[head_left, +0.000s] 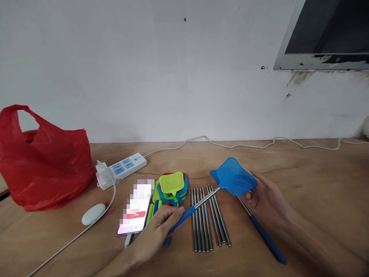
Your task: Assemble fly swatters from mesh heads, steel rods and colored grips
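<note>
My left hand (163,227) is closed around the blue handle (184,218) of a fly swatter, with its thin metal rod pointing up and right. The blue mesh head (235,179) of this swatter is raised over the table. My right hand (269,196) is beside the right corner of that head, fingers apart; whether it touches the mesh is unclear. Below it lies a second swatter with a blue handle (268,238); its head is mostly hidden behind the raised one. Several metal rods (201,223) lie side by side between my hands.
Green, blue and red swatter heads (172,182) are piled beyond my left hand, near coloured handles (150,213). A lit phone (137,209), a white mouse (93,214), a power strip (127,167) and a red plastic bag (49,165) are leftward. A white cable (236,145) runs along the wall.
</note>
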Motion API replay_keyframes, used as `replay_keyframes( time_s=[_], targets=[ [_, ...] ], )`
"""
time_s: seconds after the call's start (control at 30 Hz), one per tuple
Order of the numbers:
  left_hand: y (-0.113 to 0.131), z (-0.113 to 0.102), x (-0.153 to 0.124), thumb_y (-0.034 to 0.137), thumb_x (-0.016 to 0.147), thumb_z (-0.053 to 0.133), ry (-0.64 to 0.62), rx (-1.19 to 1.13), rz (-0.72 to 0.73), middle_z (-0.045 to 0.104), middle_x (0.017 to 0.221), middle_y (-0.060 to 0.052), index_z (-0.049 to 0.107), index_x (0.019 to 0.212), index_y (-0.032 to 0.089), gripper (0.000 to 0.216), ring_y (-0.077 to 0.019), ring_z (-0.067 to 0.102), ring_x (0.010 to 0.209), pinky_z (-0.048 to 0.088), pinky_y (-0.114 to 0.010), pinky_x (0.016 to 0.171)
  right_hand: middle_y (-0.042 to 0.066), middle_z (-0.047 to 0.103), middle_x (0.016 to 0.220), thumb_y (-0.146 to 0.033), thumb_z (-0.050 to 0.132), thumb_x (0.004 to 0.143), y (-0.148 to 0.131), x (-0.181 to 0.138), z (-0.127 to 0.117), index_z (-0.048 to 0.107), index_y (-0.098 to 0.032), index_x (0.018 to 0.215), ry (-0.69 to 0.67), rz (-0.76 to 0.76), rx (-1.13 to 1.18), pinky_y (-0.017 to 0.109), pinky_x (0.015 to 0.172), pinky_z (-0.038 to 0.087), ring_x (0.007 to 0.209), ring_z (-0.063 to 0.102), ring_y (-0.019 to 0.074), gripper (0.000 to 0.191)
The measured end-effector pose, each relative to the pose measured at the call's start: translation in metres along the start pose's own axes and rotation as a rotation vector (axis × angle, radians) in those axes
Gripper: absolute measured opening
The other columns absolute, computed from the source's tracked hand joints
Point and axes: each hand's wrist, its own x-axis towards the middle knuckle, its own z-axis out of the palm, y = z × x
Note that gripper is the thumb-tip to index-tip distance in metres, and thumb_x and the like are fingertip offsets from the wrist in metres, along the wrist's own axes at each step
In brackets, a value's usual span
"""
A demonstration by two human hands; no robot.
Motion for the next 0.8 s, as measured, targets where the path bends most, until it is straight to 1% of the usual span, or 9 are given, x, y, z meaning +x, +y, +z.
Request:
replay_keyframes(
  time_s=[0.07, 0.13, 0.23, 0.33, 0.5, 0.6, 0.67, 0.73, 0.8],
  targets=[
    [0.002, 0.005, 0.001, 0.077, 0.086, 0.039, 0.012, 0.038, 0.039, 0.035, 0.067, 0.004, 0.039, 0.065, 0.024, 0.058, -0.0169, 0.036, 0.063, 0.034, -0.028, 0.058, 0.005, 0.071, 0.076, -0.054, 0.075, 0.077, 0.01, -0.004, 0.006, 0.067, -0.022, 0.075, -0.094, 0.033, 0.025, 0.03, 0.06, 0.058, 0.065, 0.067, 0.0189, 0.033],
    [0.004, 0.011, 0.002, 0.071, 0.092, 0.037, -0.005, 0.099, 0.125, 0.031, 0.065, 0.004, 0.034, 0.063, 0.023, 0.056, -0.0167, 0.035, 0.064, 0.033, -0.029, 0.06, 0.008, 0.075, 0.092, -0.045, 0.082, 0.074, 0.022, -0.011, 0.015, 0.069, -0.019, 0.079, -0.244, 0.097, 0.024, 0.03, 0.073, 0.058, 0.082, 0.071, 0.0199, 0.03],
    [0.008, 0.02, 0.002, 0.059, 0.1, 0.031, -0.077, 0.162, 0.266, 0.031, 0.063, 0.004, 0.033, 0.063, 0.022, 0.052, -0.0163, 0.035, 0.063, 0.031, -0.029, 0.061, 0.006, 0.074, 0.093, -0.044, 0.083, 0.075, 0.033, -0.02, 0.031, 0.072, -0.019, 0.09, -0.325, 0.114, 0.032, 0.026, 0.07, 0.056, 0.078, 0.07, 0.0161, 0.031],
    [0.009, 0.023, 0.004, 0.049, 0.104, 0.031, -0.146, 0.225, 0.349, 0.037, 0.063, 0.004, 0.037, 0.066, 0.022, 0.047, -0.0155, 0.038, 0.061, 0.031, -0.029, 0.062, 0.002, 0.072, 0.081, -0.045, 0.084, 0.074, 0.036, -0.019, 0.038, 0.071, -0.018, 0.086, -0.307, 0.071, 0.039, 0.023, 0.065, 0.054, 0.072, 0.069, 0.014, 0.032],
    [0.007, 0.016, 0.007, 0.042, 0.105, 0.034, -0.076, 0.368, 0.406, 0.042, 0.066, 0.004, 0.041, 0.071, 0.022, 0.04, -0.0154, 0.043, 0.062, 0.03, -0.028, 0.061, 0.003, 0.071, 0.073, -0.053, 0.078, 0.076, 0.027, -0.002, 0.025, 0.063, -0.02, 0.076, -0.178, -0.013, -0.035, 0.022, 0.049, 0.046, 0.058, 0.062, 0.0134, 0.037],
    [0.004, 0.012, 0.009, 0.038, 0.104, 0.037, -0.03, 0.442, 0.409, 0.042, 0.063, 0.004, 0.045, 0.073, 0.021, 0.036, -0.0153, 0.043, 0.059, 0.029, -0.028, 0.058, -0.002, 0.061, 0.055, -0.058, 0.076, 0.073, 0.02, 0.009, 0.012, 0.056, -0.022, 0.072, -0.087, -0.102, -0.242, 0.023, 0.039, 0.036, 0.042, 0.05, 0.0122, 0.041],
    [0.001, 0.011, 0.01, 0.035, 0.103, 0.039, 0.023, 0.481, 0.405, 0.044, 0.062, 0.004, 0.047, 0.074, 0.021, 0.033, -0.0152, 0.044, 0.057, 0.028, -0.027, 0.056, -0.006, 0.051, 0.046, -0.059, 0.068, 0.077, 0.02, 0.016, 0.006, 0.052, -0.024, 0.074, -0.065, -0.191, -0.487, 0.024, 0.036, 0.029, 0.036, 0.042, 0.0118, 0.04],
    [-0.001, 0.008, 0.012, 0.034, 0.102, 0.04, 0.092, 0.529, 0.399, 0.048, 0.061, 0.004, 0.049, 0.076, 0.021, 0.031, -0.0157, 0.047, 0.057, 0.028, -0.027, 0.056, -0.009, 0.039, 0.042, -0.057, 0.055, 0.085, 0.024, 0.022, 0.001, 0.046, -0.025, 0.072, -0.028, -0.385, -0.788, 0.024, 0.037, 0.025, 0.035, 0.034, 0.0116, 0.036],
    [-0.003, 0.004, 0.014, 0.034, 0.102, 0.04, 0.168, 0.582, 0.401, 0.052, 0.062, 0.003, 0.052, 0.08, 0.022, 0.028, -0.0167, 0.05, 0.058, 0.029, -0.027, 0.056, -0.009, 0.035, 0.04, -0.05, 0.05, 0.087, 0.031, 0.027, 0.0, 0.042, -0.026, 0.067, 0.0, -0.563, -1.012, 0.025, 0.043, 0.027, 0.038, 0.035, 0.0126, 0.032]
  ],
)
